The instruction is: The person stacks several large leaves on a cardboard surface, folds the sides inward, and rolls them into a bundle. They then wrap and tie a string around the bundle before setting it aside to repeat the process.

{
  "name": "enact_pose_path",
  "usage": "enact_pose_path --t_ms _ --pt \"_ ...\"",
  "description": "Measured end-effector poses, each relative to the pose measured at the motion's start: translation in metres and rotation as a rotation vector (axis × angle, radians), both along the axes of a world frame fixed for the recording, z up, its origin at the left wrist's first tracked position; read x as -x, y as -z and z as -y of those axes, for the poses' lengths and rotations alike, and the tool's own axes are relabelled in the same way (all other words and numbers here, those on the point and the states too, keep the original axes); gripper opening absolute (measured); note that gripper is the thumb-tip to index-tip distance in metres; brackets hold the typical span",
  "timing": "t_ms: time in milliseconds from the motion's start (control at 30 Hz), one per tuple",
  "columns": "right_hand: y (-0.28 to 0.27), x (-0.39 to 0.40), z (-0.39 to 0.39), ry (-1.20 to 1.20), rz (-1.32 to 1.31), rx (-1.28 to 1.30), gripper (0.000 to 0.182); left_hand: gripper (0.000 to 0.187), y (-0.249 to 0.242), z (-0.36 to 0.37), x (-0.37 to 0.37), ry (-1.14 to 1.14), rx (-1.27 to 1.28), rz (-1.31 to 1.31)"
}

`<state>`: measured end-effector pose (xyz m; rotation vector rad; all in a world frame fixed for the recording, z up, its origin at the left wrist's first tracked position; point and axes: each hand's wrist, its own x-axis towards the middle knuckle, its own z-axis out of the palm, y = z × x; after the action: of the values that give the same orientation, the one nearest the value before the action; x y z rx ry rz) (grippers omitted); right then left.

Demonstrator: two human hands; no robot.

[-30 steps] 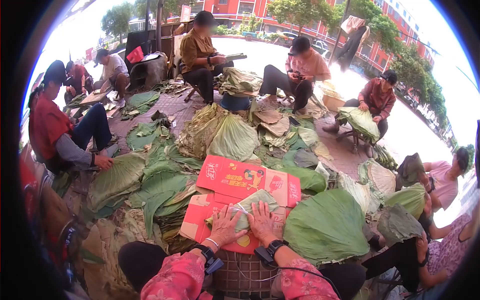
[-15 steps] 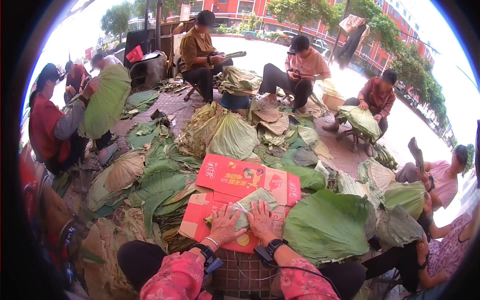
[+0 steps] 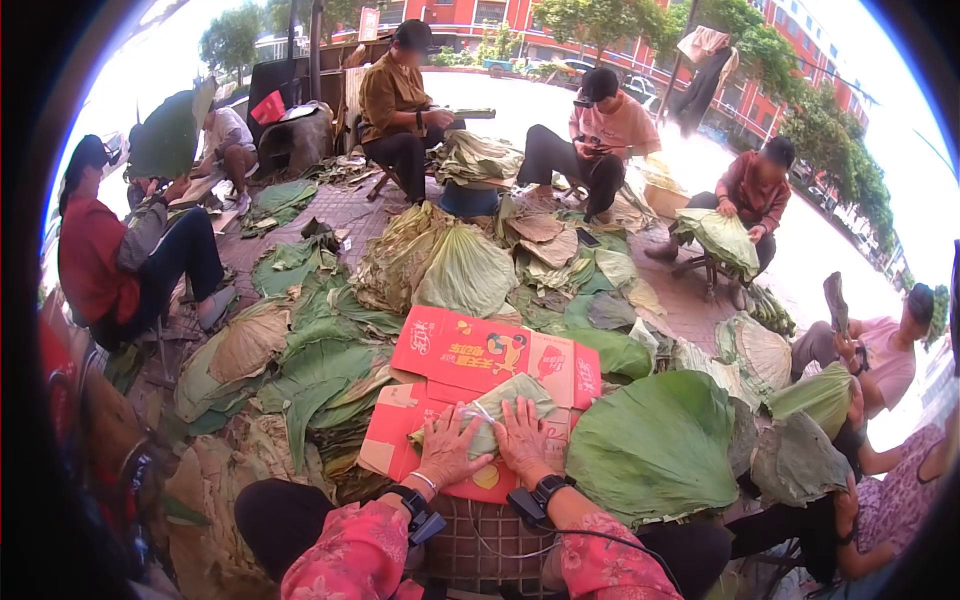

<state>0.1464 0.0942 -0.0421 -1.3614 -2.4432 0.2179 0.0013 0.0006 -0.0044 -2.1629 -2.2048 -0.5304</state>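
My left hand (image 3: pixel 452 446) lies flat with spread fingers on the left part of a folded lotus leaf bundle (image 3: pixel 528 393). On its right part, my right hand (image 3: pixel 522 438) presses down, fingers stretched out. A thin, shiny whitish strip (image 3: pixel 484 412) crosses the bundle between my hands. Beneath it, a flattened red cardboard box (image 3: pixel 440 362) with yellow print rests on a brown gridded stand (image 3: pixel 485 530). A broad green lotus leaf (image 3: pixel 655 445) lies just right of my right hand.
Piles of lotus leaves (image 3: pixel 335 365) cover the ground ahead and to the left. A stack of paler leaves (image 3: pixel 465 270) stands beyond the cardboard. Several people sit around on low stools handling leaves. A thin cable (image 3: pixel 610 540) runs by my right sleeve.
My hands stay in place on the bundle. At the left, the person in red has swung a large leaf up and away, bringing a seated person in white into view behind.
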Motion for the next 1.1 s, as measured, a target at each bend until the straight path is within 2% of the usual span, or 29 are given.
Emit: enact_pose_path --t_ms 567,733,933,1033,1100 --pt "0.001 -0.001 0.001 -0.007 -0.024 -0.061 0.052 0.074 0.002 0.0 0.001 0.008 -0.055 -0.022" --pt "0.0 0.0 -0.001 -0.01 -0.009 -0.042 0.053 0.072 -0.006 -0.002 -0.002 -0.019 0.026 0.014" --pt "-0.019 -0.007 -0.017 -0.081 -0.01 0.156 0.057 0.075 -0.019 0.006 -0.012 -0.087 0.095 -0.004" --pt "-0.027 -0.006 -0.037 -0.012 -0.133 0.033 0.057 0.077 -0.024 -0.001 -0.018 -0.175 0.134 0.11" --pt "-0.031 0.004 -0.046 -0.048 -0.126 -0.022 0.056 0.079 -0.027 -0.004 -0.023 -0.156 0.067 0.066"
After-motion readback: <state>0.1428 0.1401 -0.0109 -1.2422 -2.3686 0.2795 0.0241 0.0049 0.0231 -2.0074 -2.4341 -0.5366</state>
